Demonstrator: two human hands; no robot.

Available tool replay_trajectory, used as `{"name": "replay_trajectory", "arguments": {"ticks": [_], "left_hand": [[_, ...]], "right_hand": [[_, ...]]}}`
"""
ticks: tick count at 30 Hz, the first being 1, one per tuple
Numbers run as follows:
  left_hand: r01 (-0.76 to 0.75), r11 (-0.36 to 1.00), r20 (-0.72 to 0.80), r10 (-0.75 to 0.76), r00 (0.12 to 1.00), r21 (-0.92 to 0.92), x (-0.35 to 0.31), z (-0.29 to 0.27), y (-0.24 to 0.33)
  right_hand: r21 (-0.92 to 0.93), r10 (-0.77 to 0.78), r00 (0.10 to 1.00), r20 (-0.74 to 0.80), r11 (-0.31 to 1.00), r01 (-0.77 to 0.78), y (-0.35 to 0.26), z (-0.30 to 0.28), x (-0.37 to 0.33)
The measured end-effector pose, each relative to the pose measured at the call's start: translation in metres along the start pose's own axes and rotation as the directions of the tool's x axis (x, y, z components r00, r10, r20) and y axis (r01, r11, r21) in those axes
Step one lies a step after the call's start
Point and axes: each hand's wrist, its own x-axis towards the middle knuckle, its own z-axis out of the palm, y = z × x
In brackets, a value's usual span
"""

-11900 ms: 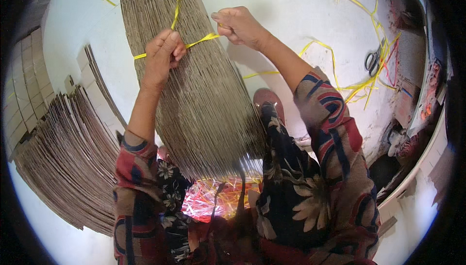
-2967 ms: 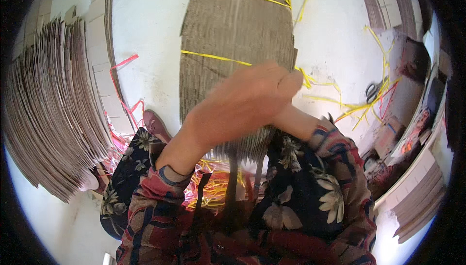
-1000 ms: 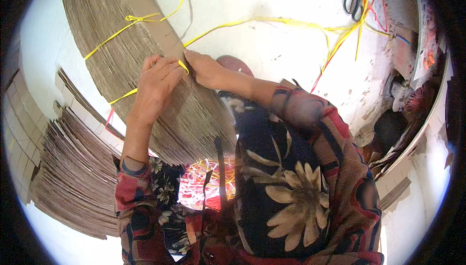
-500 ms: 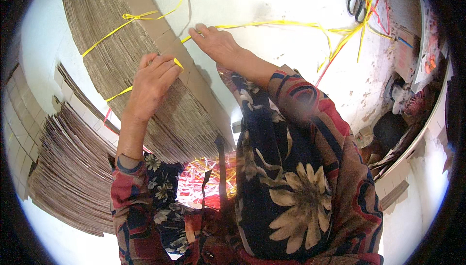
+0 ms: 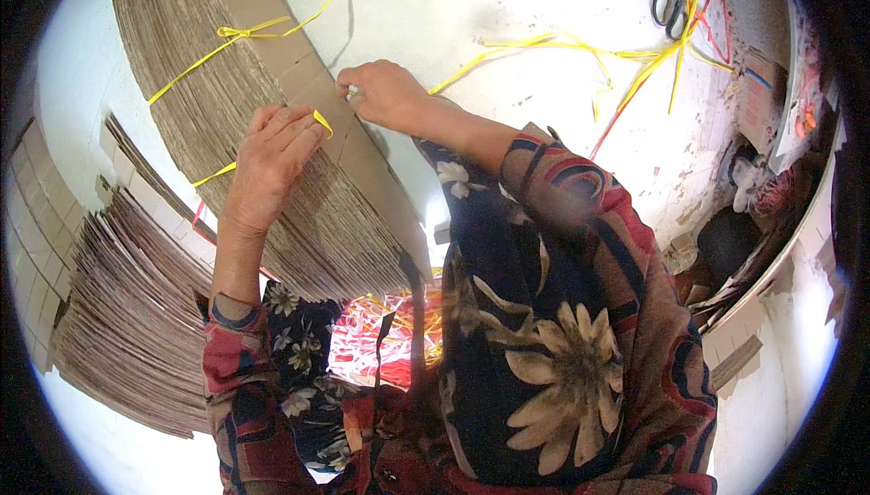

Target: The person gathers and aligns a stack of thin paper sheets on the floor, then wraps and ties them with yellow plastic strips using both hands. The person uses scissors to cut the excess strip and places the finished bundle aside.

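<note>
A thick stack of flat brown cardboard sheets (image 5: 317, 214) lies slantwise before me. My left hand (image 5: 272, 164) rests on its edges, fingers closed on a yellow plastic strap (image 5: 216, 174) that runs across the stack; a short end sticks out by the fingertips. My right hand (image 5: 390, 96) is beside the stack's right side, fingers curled in. The strap's long tail (image 5: 471, 62) comes out from behind this hand; the grip itself is partly hidden. Farther up, a second yellow strap (image 5: 243, 33) is tied round the stack with a loop knot.
Black-handled scissors (image 5: 669, 13) lie at the far right among loose yellow and red straps (image 5: 693, 5). Another cardboard stack (image 5: 136, 332) stands at left. Red and yellow strips (image 5: 385, 341) lie below the near end of the stack. Dark clutter (image 5: 729, 241) lines the right edge.
My right hand has moved slightly left and down toward the stack, and its fingers have curled in. The strap's tail has been drawn along with it. My left hand has barely shifted.
</note>
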Motion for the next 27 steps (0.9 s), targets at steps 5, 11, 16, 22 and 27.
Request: {"name": "replay_trajectory", "arguments": {"ticks": [5, 11, 16, 22, 27], "left_hand": [[-0.017, 1.0, -0.029, 0.017, 0.999, -0.013, 0.005, 0.001, 0.0], [-0.017, 1.0, -0.069, 0.018, 0.997, 0.008, -0.001, 0.006, -0.002], [-0.044, 0.999, -0.119, 0.043, 0.992, -0.01, 0.009, 0.01, 0.0], [-0.117, 0.993, -0.122, 0.114, 0.986, -0.013, 0.011, 0.022, -0.006], [0.201, 0.948, -0.177, -0.248, 0.952, -0.247, 0.006, -0.001, 0.022]], "right_hand": [[-0.011, -0.004, 0.986, 0.169, 1.0, 0.006, 0.032, 0.043, 0.032], [0.466, 0.367, 0.826, 0.427, 0.693, -0.549, -0.016, 0.034, 0.02], [-0.032, -0.01, 0.989, 0.148, 0.999, 0.015, -0.024, 0.024, 0.001], [0.289, -0.101, 0.953, 0.284, 0.957, 0.016, -0.092, -0.119, -0.048], [0.414, -0.73, 0.683, -0.002, 0.622, 0.665, -0.143, -0.095, -0.006]]}}
